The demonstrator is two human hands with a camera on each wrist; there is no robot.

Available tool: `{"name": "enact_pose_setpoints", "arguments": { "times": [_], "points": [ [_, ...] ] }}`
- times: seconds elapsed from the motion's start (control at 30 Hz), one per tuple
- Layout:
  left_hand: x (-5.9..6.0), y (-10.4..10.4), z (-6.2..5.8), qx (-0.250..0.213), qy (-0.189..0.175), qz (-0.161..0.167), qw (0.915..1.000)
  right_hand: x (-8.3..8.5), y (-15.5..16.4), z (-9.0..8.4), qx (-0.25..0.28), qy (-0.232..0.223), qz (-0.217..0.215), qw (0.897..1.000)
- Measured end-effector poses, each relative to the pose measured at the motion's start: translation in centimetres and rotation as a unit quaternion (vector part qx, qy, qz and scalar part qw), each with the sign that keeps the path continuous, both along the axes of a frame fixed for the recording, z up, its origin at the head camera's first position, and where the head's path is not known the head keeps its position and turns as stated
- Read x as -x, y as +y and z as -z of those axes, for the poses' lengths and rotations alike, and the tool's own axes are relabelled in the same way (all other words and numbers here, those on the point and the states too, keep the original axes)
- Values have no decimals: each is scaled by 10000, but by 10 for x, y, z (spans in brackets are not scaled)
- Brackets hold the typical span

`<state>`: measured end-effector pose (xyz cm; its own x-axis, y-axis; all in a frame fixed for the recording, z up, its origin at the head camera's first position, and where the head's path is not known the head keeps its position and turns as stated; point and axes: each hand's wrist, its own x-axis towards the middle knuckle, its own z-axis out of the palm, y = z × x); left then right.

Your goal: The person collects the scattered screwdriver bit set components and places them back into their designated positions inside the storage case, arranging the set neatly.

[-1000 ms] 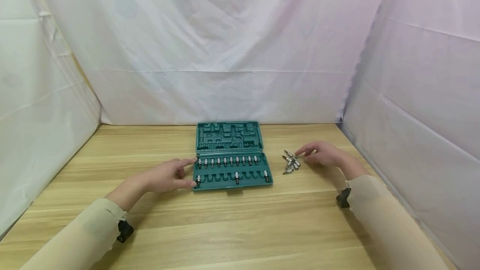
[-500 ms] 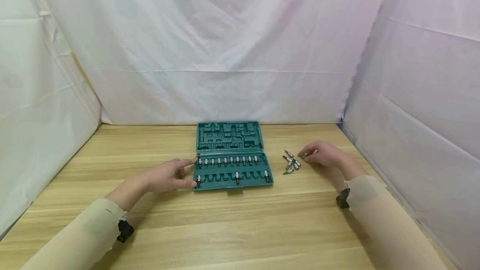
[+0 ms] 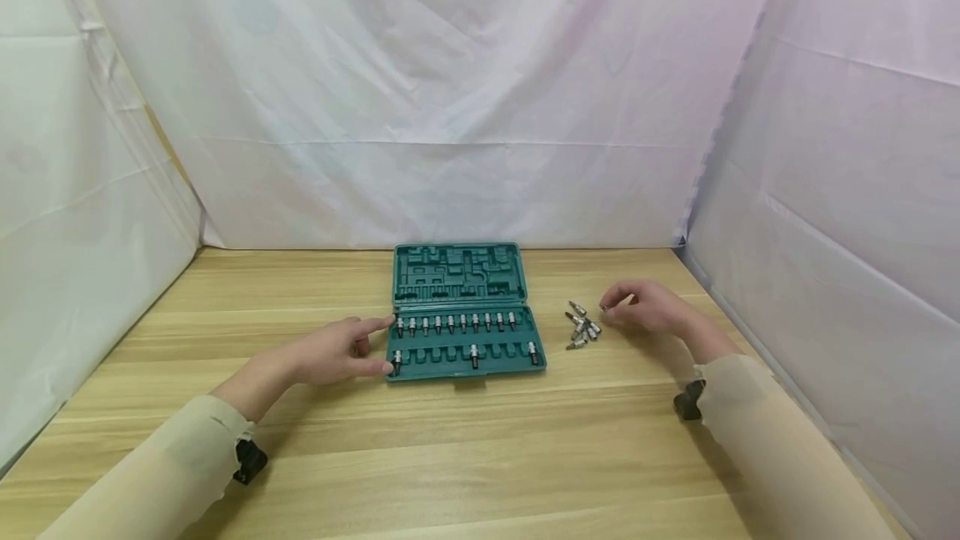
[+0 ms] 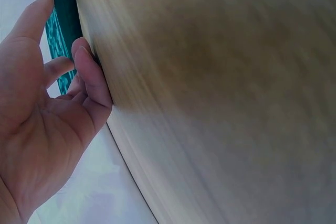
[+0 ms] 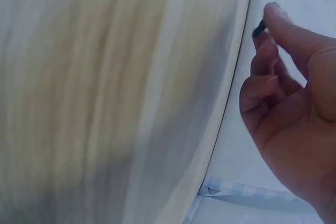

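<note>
My right hand point(image 3: 651, 307) pinches one bit point(image 3: 604, 309); loose bits point(image 3: 581, 326) at its 8 o'clock; my left hand point(image 3: 333, 351), fingers relaxed, touches case point(image 3: 465, 338) edge

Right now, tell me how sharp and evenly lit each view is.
Head view: sharp, soft even light, green case and loose bits crisp, edges slightly bowed by the wide lens. Left wrist view: table smeared, left hand fairly clear. Right wrist view: wood streaked with blur, right hand soft, shadowed.

Both sleeved forearms stretched forward over the bench point(image 3: 480, 440). The left hand point(image 3: 330, 352) lay with relaxed, extended fingers at the bench's middle; the right hand point(image 3: 648, 307), further right, pinched a small bit point(image 5: 259, 28).
</note>
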<state>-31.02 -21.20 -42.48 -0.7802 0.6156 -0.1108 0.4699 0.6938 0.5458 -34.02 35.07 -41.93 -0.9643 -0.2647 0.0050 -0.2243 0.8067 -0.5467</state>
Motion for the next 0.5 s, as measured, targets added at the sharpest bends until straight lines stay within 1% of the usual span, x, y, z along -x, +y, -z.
{"name": "enact_pose_setpoints", "arguments": {
  "times": [0.13, 0.3, 0.4, 0.5],
  "points": [
    [0, 0, 0, 14, 8, -8, 10000, -2, -9, -5, 374, -91, -106, 9992],
    [1, 0, 1, 14, 6, -30, 10000, 0, -25, -8, 839, -245, -249, 9959],
    [1, 0, 1, 15, 7, -35, 10000, 0, -34, -8, 979, -289, -408, 9939],
    [1, 0, 1, 28, -1, -26, 10000, -2, -44, -9, 1151, -450, -517, 9910]
  ]
}}
